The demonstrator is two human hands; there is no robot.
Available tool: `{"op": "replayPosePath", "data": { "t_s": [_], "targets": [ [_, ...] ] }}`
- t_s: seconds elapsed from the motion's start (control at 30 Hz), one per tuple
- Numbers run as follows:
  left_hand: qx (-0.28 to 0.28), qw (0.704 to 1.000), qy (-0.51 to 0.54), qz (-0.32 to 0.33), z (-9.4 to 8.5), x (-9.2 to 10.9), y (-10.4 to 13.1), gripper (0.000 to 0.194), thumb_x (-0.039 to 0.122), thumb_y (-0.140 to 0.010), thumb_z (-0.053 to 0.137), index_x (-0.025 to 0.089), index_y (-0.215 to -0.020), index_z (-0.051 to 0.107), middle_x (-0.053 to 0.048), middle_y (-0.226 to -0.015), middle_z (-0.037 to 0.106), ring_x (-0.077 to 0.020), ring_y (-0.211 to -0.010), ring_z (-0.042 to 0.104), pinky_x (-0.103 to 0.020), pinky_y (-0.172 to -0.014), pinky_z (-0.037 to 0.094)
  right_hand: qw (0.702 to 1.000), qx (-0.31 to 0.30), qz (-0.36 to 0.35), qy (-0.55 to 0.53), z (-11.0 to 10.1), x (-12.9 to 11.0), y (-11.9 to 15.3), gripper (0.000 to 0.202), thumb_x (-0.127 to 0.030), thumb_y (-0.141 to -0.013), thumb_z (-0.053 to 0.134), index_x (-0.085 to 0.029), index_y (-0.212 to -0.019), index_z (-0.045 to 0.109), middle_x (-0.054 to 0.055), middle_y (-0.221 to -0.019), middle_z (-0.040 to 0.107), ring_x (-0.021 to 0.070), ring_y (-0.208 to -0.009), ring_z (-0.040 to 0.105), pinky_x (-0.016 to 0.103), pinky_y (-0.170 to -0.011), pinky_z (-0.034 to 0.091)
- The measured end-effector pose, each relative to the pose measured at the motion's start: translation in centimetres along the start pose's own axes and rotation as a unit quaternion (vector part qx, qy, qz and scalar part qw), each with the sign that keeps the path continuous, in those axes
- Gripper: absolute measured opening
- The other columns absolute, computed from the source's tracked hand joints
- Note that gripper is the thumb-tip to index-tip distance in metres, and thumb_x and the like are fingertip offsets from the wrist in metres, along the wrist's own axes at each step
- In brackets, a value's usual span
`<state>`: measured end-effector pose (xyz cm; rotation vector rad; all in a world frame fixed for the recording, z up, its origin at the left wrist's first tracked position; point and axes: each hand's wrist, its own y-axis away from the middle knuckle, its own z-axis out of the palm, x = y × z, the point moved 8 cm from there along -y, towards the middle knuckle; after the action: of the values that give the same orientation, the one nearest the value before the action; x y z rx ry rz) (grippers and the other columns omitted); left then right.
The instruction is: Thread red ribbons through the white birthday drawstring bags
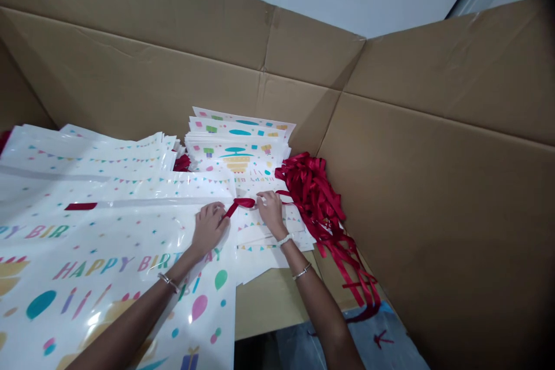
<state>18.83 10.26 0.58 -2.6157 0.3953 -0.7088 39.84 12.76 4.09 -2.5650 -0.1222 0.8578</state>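
Note:
A red ribbon (244,203) forms a small loop at the right edge of a large white plastic sheet or bag (143,231) printed with "Happy Birthday", balloons and candles. My left hand (210,228) rests on that sheet, with the ribbon's lower end under its fingertips. On the other side of the loop, my right hand (271,211) is closed in a pinch at the ribbon's right end; the exact contact is small and partly hidden. Behind my hands stands a stack of smaller white birthday-print pieces (236,156).
A tangled heap of red ribbons (310,185) lies right of my right hand and trails toward the front. Tall cardboard walls (433,185) enclose the back and right. A short red strip (81,206) lies on the sheet at left. Grey plastic (359,338) with a red mark covers the front right.

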Motion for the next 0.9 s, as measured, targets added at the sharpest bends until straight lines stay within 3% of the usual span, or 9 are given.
{"op": "replayPosePath", "data": {
  "t_s": [0.07,0.2,0.3,0.4,0.57,0.7,0.8,0.9],
  "targets": [
    [0.0,1.0,0.001,0.005,-0.1,0.1,0.0,0.021,0.031,-0.096,0.046,0.02,-0.099,0.063,-0.012,-0.133,0.06,-0.0327,-0.121,0.048,-0.051,-0.1,0.038,1.0,-0.028,0.01,-0.009,0.7,-1.9,-1.7,0.02,-0.031,-0.099,0.059,-0.023,-0.105,0.076,0.005,-0.113,0.071,0.0215,-0.111,0.057,0.034,-0.102,0.037],
    [-0.001,1.0,-0.001,0.015,-0.2,0.3,0.2,0.02,0.029,-0.096,0.046,0.02,-0.101,0.063,-0.011,-0.137,0.059,-0.032,-0.124,0.047,-0.051,-0.101,0.037,0.988,-0.156,0.006,-0.015,4.7,-5.0,-5.3,0.035,-0.053,-0.096,0.06,-0.023,-0.088,0.075,0.001,-0.098,0.074,0.0203,-0.101,0.061,0.032,-0.096,0.036],
    [-0.002,1.0,-0.006,0.02,-0.2,0.5,0.3,0.02,0.029,-0.098,0.046,0.02,-0.099,0.063,-0.01,-0.137,0.059,-0.0319,-0.124,0.047,-0.051,-0.101,0.037,0.974,-0.221,0.055,0.013,7.1,-4.1,-6.8,0.035,-0.048,-0.096,0.059,-0.02,-0.078,0.07,0.001,-0.087,0.073,0.0183,-0.091,0.062,0.03,-0.088,0.037],
    [-0.004,1.0,-0.009,0.019,-0.2,0.7,0.3,0.02,0.029,-0.099,0.045,0.02,-0.098,0.063,-0.01,-0.136,0.06,-0.032,-0.123,0.048,-0.051,-0.1,0.038,0.964,-0.246,0.089,0.04,7.9,-2.2,-7.4,0.029,-0.047,-0.091,0.066,-0.021,-0.079,0.071,0.0,-0.092,0.074,0.0193,-0.095,0.063,0.03,-0.088,0.036],
    [-0.004,1.0,-0.01,0.02,-0.2,1.0,0.3,0.022,0.029,-0.1,0.044,0.02,-0.099,0.064,-0.011,-0.136,0.06,-0.0325,-0.122,0.048,-0.052,-0.1,0.038,0.965,-0.234,0.095,0.073,7.6,-0.2,-7.6,0.036,-0.057,-0.087,0.069,-0.021,-0.082,0.07,0.002,-0.095,0.074,0.0205,-0.095,0.063,0.034,-0.094,0.035],
    [0.003,1.0,-0.01,0.017,-0.2,0.9,0.2,0.021,0.028,-0.099,0.045,0.02,-0.099,0.064,-0.011,-0.135,0.06,-0.0323,-0.122,0.049,-0.052,-0.101,0.038,0.969,-0.218,0.099,0.056,6.9,1.1,-7.3,0.034,-0.054,-0.083,0.074,-0.02,-0.081,0.068,0.001,-0.089,0.072,0.0184,-0.089,0.061,0.03,-0.088,0.037],
    [0.004,1.0,-0.007,0.025,-0.1,0.9,0.2,0.02,0.028,-0.098,0.045,0.02,-0.097,0.063,-0.01,-0.137,0.059,-0.0319,-0.126,0.048,-0.052,-0.103,0.037,0.979,-0.18,0.099,0.005,5.2,2.4,-6.7,0.031,-0.048,-0.09,0.067,-0.019,-0.079,0.067,0.001,-0.083,0.07,0.0159,-0.08,0.06,0.025,-0.075,0.037],
    [0.009,0.999,-0.005,0.034,-0.1,0.9,0.2,0.018,0.026,-0.098,0.045,0.02,-0.095,0.062,-0.009,-0.143,0.056,-0.0308,-0.133,0.045,-0.052,-0.106,0.036,0.985,-0.136,0.101,-0.014,2.6,4.1,-5.1,0.04,-0.042,-0.102,0.048,-0.016,-0.077,0.066,0.004,-0.08,0.069,0.0151,-0.076,0.059,0.024,-0.068,0.037]
  ]
}}
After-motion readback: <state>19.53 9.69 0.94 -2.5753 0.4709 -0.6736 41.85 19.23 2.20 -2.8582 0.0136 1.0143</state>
